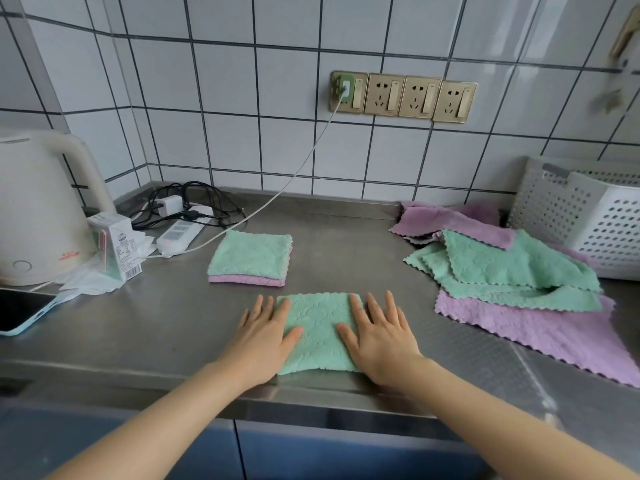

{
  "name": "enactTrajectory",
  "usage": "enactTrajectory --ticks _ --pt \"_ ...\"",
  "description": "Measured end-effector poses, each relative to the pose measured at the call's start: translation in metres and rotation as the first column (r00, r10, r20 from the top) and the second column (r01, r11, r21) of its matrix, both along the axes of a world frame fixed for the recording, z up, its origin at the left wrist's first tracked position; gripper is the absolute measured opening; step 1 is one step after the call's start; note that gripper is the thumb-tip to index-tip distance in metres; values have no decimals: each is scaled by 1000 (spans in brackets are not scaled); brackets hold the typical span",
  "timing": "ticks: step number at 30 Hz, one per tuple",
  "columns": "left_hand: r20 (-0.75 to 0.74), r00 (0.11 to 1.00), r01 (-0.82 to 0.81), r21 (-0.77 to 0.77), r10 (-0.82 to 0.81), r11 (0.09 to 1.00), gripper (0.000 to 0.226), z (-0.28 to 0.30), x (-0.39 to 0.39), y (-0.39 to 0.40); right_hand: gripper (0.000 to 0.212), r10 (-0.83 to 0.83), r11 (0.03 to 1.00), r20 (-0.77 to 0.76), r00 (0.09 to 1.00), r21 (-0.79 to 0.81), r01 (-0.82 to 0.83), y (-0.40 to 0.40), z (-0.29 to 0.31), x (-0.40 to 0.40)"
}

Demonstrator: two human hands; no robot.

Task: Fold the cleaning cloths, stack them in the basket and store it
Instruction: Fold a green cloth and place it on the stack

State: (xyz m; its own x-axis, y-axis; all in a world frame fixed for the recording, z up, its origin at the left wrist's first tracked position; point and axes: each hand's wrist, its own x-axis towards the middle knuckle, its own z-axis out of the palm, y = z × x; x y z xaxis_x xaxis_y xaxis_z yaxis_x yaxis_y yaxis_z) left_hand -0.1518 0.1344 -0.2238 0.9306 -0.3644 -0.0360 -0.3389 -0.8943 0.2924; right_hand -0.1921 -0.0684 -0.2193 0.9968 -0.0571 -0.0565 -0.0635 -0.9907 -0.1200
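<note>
Basket: the white perforated basket (588, 216) stood far right of our right hand, against the tiled wall; we could not see into it, so its contents stayed unknown, and the frame edge cut off its right side.
Left hand: our left hand (265, 336) lay flat, fingers spread, pressing the left edge of the folded green cloth (320, 332).
Right hand: our right hand (379, 336) lay flat likewise, fingers straight, on the cloth's right edge.
Cloth in hand: it sat between our hands at the front edge of the steel counter (173, 323).
Folded stack: just beyond our fingertips a green cloth lay on a purple one (251, 258).
Unfolded pile: right of our right hand, green and purple cloths (512, 271) overlapped loosely, touching the basket's foot; we could not count them.
Left of our hands: a white kettle (38, 209), a small carton (116, 244), a power strip (180, 233) and a phone (20, 313), all but the strip partly cut off or overlapped.
</note>
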Motion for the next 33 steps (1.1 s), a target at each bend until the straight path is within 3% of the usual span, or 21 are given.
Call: enactTrajectory --ticks 3,5,7,9,10,12,17,18,20,21,22,27,28,33 --pt "-64 995 -89 -221 76 971 69 5 -5 -6 106 -35 999 -7 999 29 35 2 -1 0" --pt "-127 989 -131 -459 81 879 75 10 -7 -9 107 -41 998 -16 999 46 42 2 -1 0" --pt "-210 974 -215 -712 89 669 81 12 -3 -12 108 -44 997 -26 999 69 46 2 0 0" --pt "-325 940 -338 -855 101 394 88 14 2 -11 101 -53 994 -32 998 90 55 2 0 1" --pt "-374 922 -387 -878 99 281 91 15 4 -10 92 -62 992 -36 997 106 65 2 1 0" --pt "-413 905 -424 -890 97 166 92 16 8 -9 77 -78 984 -38 996 156 83 2 -1 2" --pt "-305 951 -308 -950 47 50 82 31 24 3 66 -98 927 176 980 375 25 15 4 19" --pt "-289 957 -290 -957 40 28 80 37 31 7 64 -131 869 185 974 494 23 19 9 26" --pt "-269 963 -269 -963 34 -19 77 48 49 17 61 -164 660 130 978 752 11 30 23 43" --pt "-262 964 -260 -965 43 -35 72 54 60 23 59 -165 563 126 978 826 -11 37 30 54" --pt "-255 965 -253 -967 63 -42 66 59 73 29 56 -163 532 158 974 845 -48 43 38 64" --pt "-280 939 -280 -960 201 -27 40 67 148 66 52 -143 584 315 938 792 -178 81 71 134" --pt "-264 934 -274 -962 241 9 40 64 163 72 49 -144 591 317 938 787 -175 88 73 151" --pt "-150 917 -291 -886 369 361 46 33 198 81 40 -150 694 167 975 720 -16 108 46 203"
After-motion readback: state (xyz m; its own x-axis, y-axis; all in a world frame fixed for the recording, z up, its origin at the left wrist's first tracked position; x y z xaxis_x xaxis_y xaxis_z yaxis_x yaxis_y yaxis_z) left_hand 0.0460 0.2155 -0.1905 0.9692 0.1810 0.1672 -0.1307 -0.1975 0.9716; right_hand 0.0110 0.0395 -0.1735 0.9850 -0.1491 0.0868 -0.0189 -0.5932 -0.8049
